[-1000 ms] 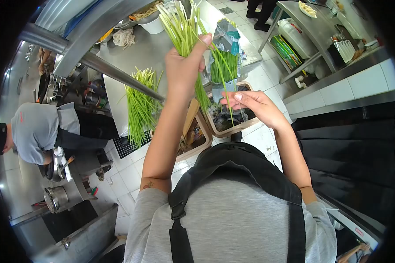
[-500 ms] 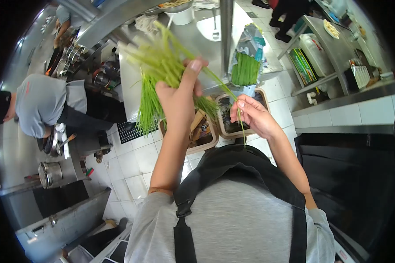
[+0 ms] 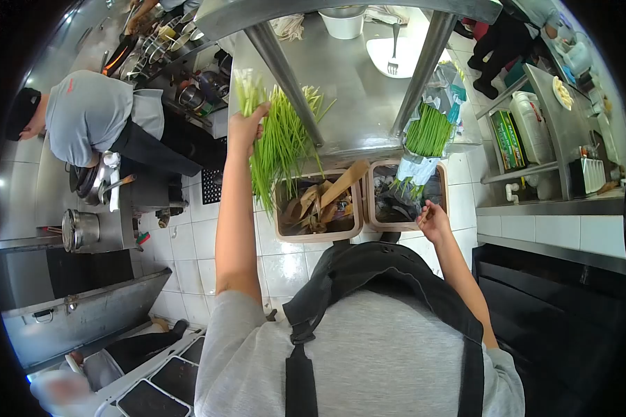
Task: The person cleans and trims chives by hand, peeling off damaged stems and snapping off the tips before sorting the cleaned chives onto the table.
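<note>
My left hand (image 3: 247, 131) is closed around a bunch of garlic chives (image 3: 249, 92), pale stem ends pointing up, at the left edge of the steel table. Beside it a larger pile of garlic chives (image 3: 285, 135) lies with its green leaves hanging over the front edge. My right hand (image 3: 435, 222) is at the right rim of a bin (image 3: 444, 187), fingers curled together; whatever is in them, if anything, cannot be made out. Further up, a wrapped bundle of garlic chives (image 3: 428, 132) rests on the table's right corner.
A second bin (image 3: 320, 238) with cardboard and scraps stands left of the first. Steel posts (image 3: 285, 83) rise from the table (image 3: 341, 132). A white tray with a fork (image 3: 394, 52) and a white tub (image 3: 343, 24) sit at the back. A co-worker (image 3: 94, 115) stands left.
My left hand has carried the bunch left to the table's edge. My right hand has dropped away right and down; the strand it pinched no longer shows. The view has shifted.
</note>
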Available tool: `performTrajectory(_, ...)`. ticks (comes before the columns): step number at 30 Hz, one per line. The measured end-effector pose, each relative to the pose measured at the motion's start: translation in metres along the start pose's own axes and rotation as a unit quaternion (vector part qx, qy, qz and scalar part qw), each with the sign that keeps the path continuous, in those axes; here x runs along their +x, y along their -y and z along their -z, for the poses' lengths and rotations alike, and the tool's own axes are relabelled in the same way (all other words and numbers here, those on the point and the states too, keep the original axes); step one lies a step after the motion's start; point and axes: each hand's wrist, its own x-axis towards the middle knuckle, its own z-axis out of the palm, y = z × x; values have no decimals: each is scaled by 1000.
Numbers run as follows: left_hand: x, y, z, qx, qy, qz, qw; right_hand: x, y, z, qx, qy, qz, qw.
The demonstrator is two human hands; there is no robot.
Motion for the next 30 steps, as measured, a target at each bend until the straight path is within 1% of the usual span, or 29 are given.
performTrajectory(2,24,12,-6,34,19,31,999,31,0,22,-14,-60,17,998)
performTrajectory(3,24,9,-4,17,24,31,999,39,3,28,-167,-100,79,978)
performTrajectory(4,22,3,-1,0,28,30,999,47,6,31,-316,-136,140,928)
performTrajectory(5,21,-3,4,-17,30,28,999,53,11,34,-456,-166,197,852)
performTrajectory(6,18,-7,14,-14,46,52,997,54,19,40,-612,-228,221,724)
performTrajectory(7,9,-13,21,-49,75,50,995,44,29,37,-680,-242,231,652)
performTrajectory(9,-21,-21,37,-120,129,43,983,35,38,30,-614,-230,319,685)
performTrajectory(11,-54,-27,45,-185,179,33,966,24,54,16,-485,-123,372,782)
performTrajectory(12,-71,-30,47,-217,206,29,954,-13,63,-26,-448,-90,404,793)
performTrajectory(14,-103,-38,47,-265,236,35,934,-57,73,-91,-322,-13,401,858)
performTrajectory(15,-117,-43,45,-288,252,37,923,-78,73,-125,-325,16,417,849)
performTrajectory(16,-131,-47,41,-256,251,26,933,-99,71,-157,-327,45,432,839)
performTrajectory(17,-142,-50,34,-244,249,16,937,-116,67,-186,-338,105,437,827)
performTrajectory(19,-157,-55,22,-221,267,33,937,-156,57,-241,-377,212,403,807)
performTrajectory(20,-163,-58,14,-227,285,34,931,-162,51,-256,-394,266,385,791)
performTrajectory(22,-173,-66,-2,-238,324,36,915,-174,39,-284,-371,330,324,805)
performTrajectory(25,-179,-73,-20,-178,333,20,926,-172,35,-301,-338,368,324,803)
performTrajectory(26,-180,-74,-26,-182,343,18,921,-175,36,-304,-339,351,322,811)
performTrajectory(29,-182,-76,-40,-168,332,9,928,-175,45,-296,-357,318,344,808)
performTrajectory(30,-183,-77,-46,-180,318,16,931,-177,46,-293,-308,288,379,824)
